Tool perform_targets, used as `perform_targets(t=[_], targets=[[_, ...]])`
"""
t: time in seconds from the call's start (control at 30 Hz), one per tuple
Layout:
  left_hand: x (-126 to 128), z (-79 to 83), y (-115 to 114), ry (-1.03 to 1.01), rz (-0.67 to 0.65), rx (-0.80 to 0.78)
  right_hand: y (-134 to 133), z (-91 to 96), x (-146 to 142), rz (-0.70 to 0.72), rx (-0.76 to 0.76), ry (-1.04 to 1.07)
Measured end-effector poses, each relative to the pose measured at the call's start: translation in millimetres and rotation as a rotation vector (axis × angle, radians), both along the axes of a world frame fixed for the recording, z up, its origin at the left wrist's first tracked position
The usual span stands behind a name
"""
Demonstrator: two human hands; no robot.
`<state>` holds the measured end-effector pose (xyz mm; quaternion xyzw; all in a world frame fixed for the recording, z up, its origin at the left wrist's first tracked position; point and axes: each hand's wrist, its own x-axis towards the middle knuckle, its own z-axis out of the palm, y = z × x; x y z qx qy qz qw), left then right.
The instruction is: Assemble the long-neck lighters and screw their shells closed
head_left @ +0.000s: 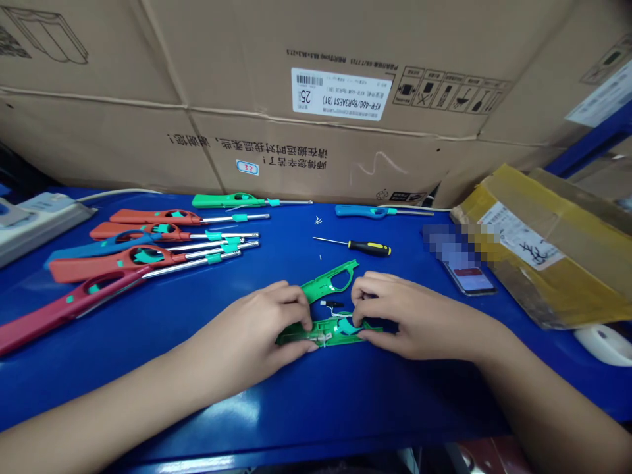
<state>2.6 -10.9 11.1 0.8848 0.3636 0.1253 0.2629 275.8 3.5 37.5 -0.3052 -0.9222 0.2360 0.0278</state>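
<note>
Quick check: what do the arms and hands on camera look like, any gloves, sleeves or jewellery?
Both the left hand and right hand are ungloved. The left forearm and right forearm show no sleeves, watch or bracelet. No ring is visible on the fingers in view.

Big brown carton (237, 79) across the back, print upside down — glossy blue tabletop (395, 401) before it, pale glare (220, 415) near its front edge — blue beam (587, 146) slanting at right.

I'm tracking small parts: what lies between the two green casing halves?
The head view shows a small black part and thin white wire between the far half and near half.
</note>
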Motion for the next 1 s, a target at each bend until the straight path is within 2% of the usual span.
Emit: perform_targets(t=[0.1,0.23,0.3,0.5,0.67,0.77,0.87,1.0], targets=[[-0.2,2.3,1.5,-0.03,0.027,-0.066,0.3,-0.7,-1.4,-0.003,-0.039,0.0],[-0.3,8.1,6.3,-0.077,0.102,-0.164,2.6,2.0,2.5,-0.033,-0.08,0.111],[-0.1,8.3,7.9,-0.07,0.147,-0.168,3.2,3.1,4.1,-0.05,-0.068,0.13],[0.4,-2.0,9.2,-0.024,0.116,0.07,6.5,-2.9,5.5,-0.129,0.166,0.026],[-3.9,-6.7,13.6,0.046,0.084,0.203,10.8,-6.7,6.6,-0.163,0.23,-0.045],[-6.0,-6.5,16.4,0.079,0.097,0.282,11.0,-3.0,9.2,-0.16,0.222,-0.05],[-5.5,-3.3,16.2,0.083,0.094,0.346,10.7,2.8,15.9,-0.145,0.136,-0.072],[-2.7,2.3,11.2,0.092,0.026,0.296,12.6,5.6,26.6,-0.187,-0.005,-0.108]])
